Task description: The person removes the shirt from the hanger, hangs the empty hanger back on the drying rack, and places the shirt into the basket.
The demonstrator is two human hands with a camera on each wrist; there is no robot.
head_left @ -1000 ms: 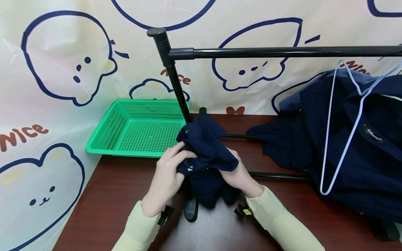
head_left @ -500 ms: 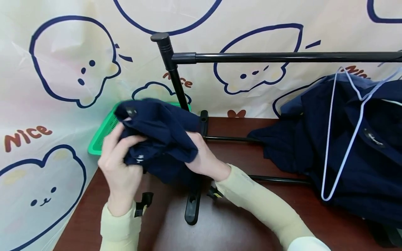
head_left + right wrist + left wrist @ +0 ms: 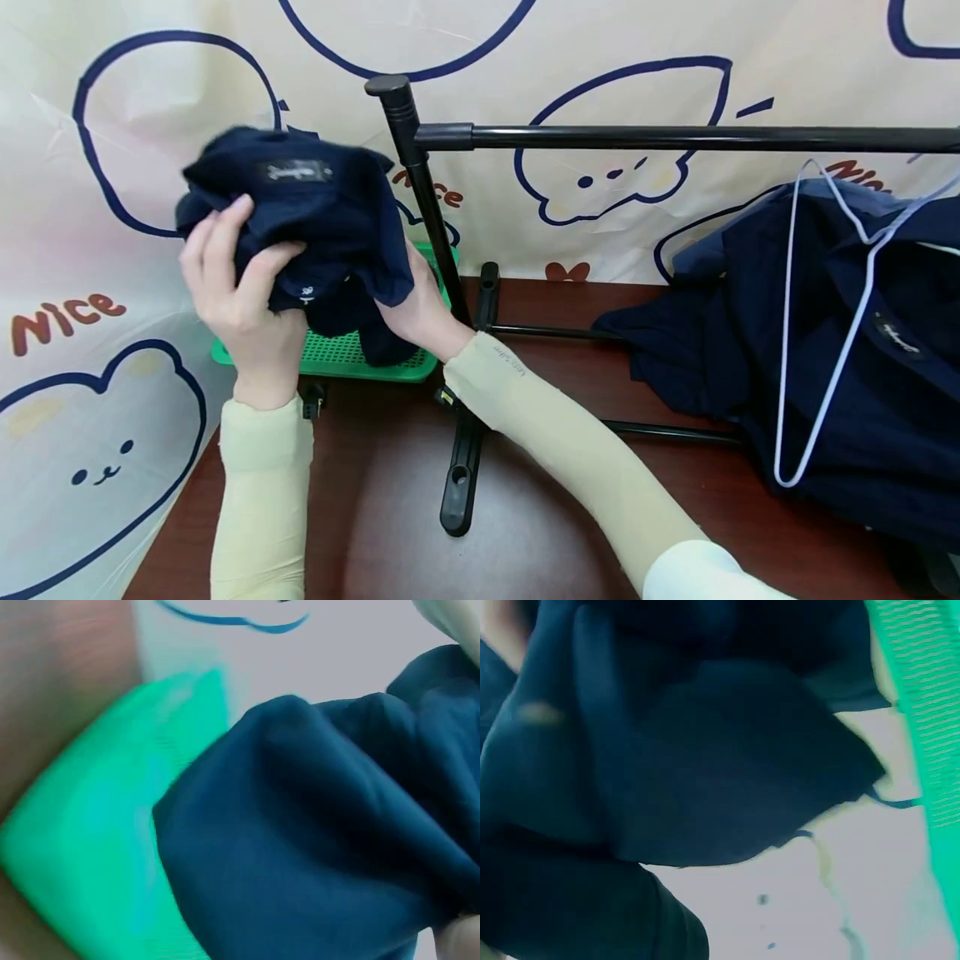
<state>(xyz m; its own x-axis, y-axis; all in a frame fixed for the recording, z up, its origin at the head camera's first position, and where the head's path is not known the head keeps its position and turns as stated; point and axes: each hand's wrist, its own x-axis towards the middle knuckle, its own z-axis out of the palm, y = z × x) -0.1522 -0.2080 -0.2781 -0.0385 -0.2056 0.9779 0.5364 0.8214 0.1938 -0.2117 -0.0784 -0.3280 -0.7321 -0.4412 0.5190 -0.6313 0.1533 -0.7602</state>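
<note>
A bunched navy garment (image 3: pixel 330 225) with a dark woven label hangs in the air over the green basket (image 3: pixel 375 371). My left hand (image 3: pixel 243 308) grips its left side, thumb and fingers pressed into the cloth near a small white embroidered mark. On the other side my right hand (image 3: pixel 420 308) holds the garment's right edge, its fingers mostly hidden behind the cloth. In the left wrist view, navy fabric (image 3: pixel 705 765) fills most of the picture beside the basket's slotted wall (image 3: pixel 926 712). The right wrist view has the hanging cloth (image 3: pixel 300 840) overlapping the blurred basket (image 3: pixel 97 840).
A black clothes rack's upright (image 3: pixel 425 208) stands just right of the garment, its top rail (image 3: pixel 675 137) running rightward. Farther right, navy clothes (image 3: pixel 690 350) lie piled with a white hanger (image 3: pixel 783 350) before them. The rack's foot (image 3: pixel 459 492) rests on the brown table (image 3: pixel 390 525).
Both hands have carried the navy garment from in front of the rack upright leftward and up, over the basket. The garment has tilted so its label faces the head camera.
</note>
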